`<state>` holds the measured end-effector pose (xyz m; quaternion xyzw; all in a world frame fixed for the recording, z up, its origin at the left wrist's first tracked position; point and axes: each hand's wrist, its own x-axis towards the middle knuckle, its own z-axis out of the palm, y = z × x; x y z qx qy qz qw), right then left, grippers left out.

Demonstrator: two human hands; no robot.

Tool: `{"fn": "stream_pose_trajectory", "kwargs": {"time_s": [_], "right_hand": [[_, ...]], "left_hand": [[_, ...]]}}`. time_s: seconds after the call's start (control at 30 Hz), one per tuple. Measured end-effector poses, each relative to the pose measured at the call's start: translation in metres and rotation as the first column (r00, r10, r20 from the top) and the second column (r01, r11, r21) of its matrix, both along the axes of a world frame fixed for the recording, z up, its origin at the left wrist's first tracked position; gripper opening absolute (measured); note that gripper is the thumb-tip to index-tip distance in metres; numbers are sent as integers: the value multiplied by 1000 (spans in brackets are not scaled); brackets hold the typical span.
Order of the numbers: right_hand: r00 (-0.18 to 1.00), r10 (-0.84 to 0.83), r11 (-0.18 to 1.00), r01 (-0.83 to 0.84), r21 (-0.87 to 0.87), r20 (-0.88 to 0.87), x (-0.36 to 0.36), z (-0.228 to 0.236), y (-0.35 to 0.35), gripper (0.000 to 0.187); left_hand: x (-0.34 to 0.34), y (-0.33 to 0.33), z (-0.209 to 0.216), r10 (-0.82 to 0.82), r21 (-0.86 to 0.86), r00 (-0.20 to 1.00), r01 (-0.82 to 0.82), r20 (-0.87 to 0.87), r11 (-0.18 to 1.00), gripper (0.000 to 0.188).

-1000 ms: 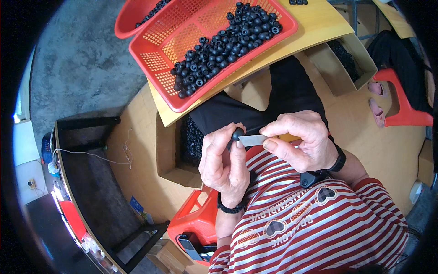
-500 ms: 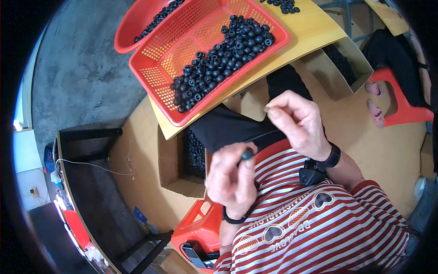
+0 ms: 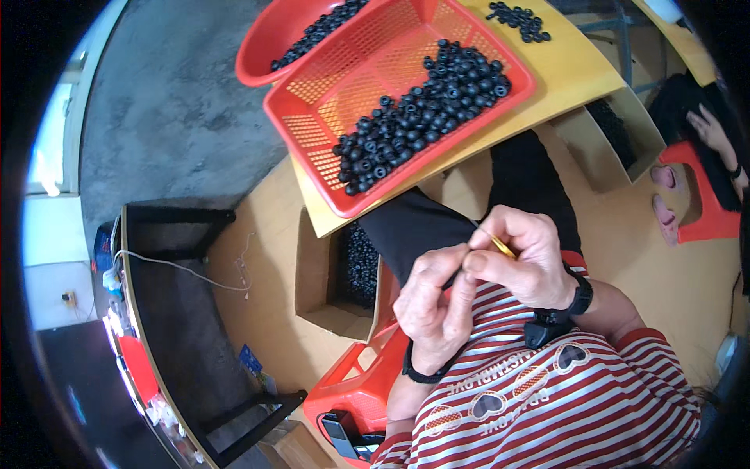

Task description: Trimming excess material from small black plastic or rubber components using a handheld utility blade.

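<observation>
And here's the red rectangular lattice basket (image 3: 367,78), lightly shiny plastic, its small round black pieces (image 3: 426,117) smooth with a soft gloss. Under it, a yellow table (image 3: 578,70) with a smooth wood-look top. A slim yellow tool handle (image 3: 502,248) — glossy! Now matt brown cardboard box (image 3: 316,273), shiny red plastic stool (image 3: 355,402) — and matt cloth, the red-and-white striped shirt (image 3: 539,414).

One basket (image 3: 351,86), one bowl (image 3: 262,51) beyond left hand (image 3: 433,305) and right hand (image 3: 530,262)
Two slippers (image 3: 666,220) lay right of both; two stools (image 3: 355,397) stood, one either side.
</observation>
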<state>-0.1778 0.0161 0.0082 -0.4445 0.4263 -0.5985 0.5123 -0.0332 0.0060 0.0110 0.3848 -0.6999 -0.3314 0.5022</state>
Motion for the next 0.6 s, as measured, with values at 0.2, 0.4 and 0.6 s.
{"fn": "stream_pose_trajectory", "kwargs": {"time_s": [0.2,0.4,0.6], "right_hand": [[995,94,994,-96,-54,-28,-2,-1,3,12],[975,86,994,-99,54,206,0,-1,-3,18],[990,76,996,-79,28,118,-4,-3,-4,17]], "left_hand": [[8,6,5,-32,38,999,32,-14,999,22],[8,9,-1,-12,289,904,149,-427,946,17],[8,0,-1,-30,237,888,155,-459,959,18]]}}
